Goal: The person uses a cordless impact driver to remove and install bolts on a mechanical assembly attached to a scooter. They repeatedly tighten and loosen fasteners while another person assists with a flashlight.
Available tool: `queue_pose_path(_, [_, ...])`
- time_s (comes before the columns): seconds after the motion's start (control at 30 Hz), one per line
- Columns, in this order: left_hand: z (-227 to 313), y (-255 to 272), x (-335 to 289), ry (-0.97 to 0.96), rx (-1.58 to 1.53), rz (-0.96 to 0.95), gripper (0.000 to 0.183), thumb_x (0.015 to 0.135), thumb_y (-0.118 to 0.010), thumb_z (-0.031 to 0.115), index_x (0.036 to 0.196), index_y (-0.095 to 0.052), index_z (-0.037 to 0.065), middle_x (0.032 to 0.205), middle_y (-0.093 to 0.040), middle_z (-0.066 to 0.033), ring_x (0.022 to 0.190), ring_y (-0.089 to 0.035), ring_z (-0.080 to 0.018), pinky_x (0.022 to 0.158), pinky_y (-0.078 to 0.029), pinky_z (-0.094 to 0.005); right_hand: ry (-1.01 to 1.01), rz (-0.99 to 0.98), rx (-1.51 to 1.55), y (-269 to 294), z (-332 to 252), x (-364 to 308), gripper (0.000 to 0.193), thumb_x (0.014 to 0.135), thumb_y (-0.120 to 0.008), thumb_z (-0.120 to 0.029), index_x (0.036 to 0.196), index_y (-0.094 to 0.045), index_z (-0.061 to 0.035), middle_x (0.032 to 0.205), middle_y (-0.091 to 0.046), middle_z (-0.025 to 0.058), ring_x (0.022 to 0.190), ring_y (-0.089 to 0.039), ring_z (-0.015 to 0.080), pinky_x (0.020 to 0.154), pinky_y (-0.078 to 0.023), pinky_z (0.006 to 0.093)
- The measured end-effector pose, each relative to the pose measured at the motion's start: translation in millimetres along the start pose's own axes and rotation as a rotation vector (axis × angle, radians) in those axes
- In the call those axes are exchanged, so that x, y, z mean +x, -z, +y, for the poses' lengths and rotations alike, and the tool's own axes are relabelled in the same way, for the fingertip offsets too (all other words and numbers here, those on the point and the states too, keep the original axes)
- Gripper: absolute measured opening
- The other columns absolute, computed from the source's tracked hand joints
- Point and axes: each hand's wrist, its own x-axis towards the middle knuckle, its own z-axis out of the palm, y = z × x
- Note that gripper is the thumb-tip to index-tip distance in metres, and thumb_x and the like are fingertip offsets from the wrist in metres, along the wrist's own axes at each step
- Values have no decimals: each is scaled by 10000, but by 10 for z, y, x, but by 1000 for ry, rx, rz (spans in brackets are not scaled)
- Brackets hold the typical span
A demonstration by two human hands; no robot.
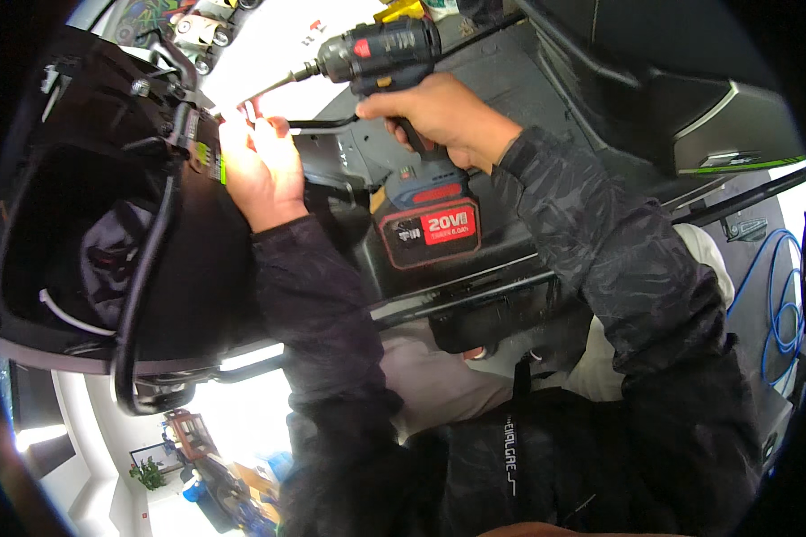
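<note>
My right hand (448, 115) is wrapped round the handle of a cordless impact driver (376, 52), a dark grey tool with a red-edged battery pack (432, 234) at its base. From its nose a long thin driver bit (278, 92) points left, down toward the fingertips of my left hand (267, 174). Those fingers are curled close together by a black bracket (188, 125) on a tubular frame. Glare washes out the fingertips, so whatever they pinch cannot be made out, nor whether the bit touches a fastener.
A black moulded panel with a deep recess (54, 233) stands at left, holding a dark bag (112, 259). A bent black tube (143, 286) runs in front of it. Dark seat-like bodywork (681, 80) fills the far right. A coiled blue hose (779, 304) lies on the floor.
</note>
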Motion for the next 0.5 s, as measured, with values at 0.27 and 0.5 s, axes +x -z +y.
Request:
queue_pose_path(0.27, [51, -88, 23, -30, 3, 21, 192, 1064, -595, 179, 1180, -592, 27, 1168, -660, -85, 1130, -612, -211, 829, -531, -350, 10, -69, 20, 2, 68, -1, 238, 920, -770, -288, 1013, -752, -70, 744, -614, -44, 596, -566, 40, 549, -483, 193])
queue_pose_path(0.5, [64, -68, 45, -34, -7, -28, 136, 1071, -573, 157, 1165, -585, 59, 1208, -661, -90, 1057, -616, -179, 804, -519, -334, 49, 85, -84, -1, -241, -165, 281, 890, -779, -239, 754, -696, -8, 659, -640, 55, 519, -565, 131, 479, -416, 285])
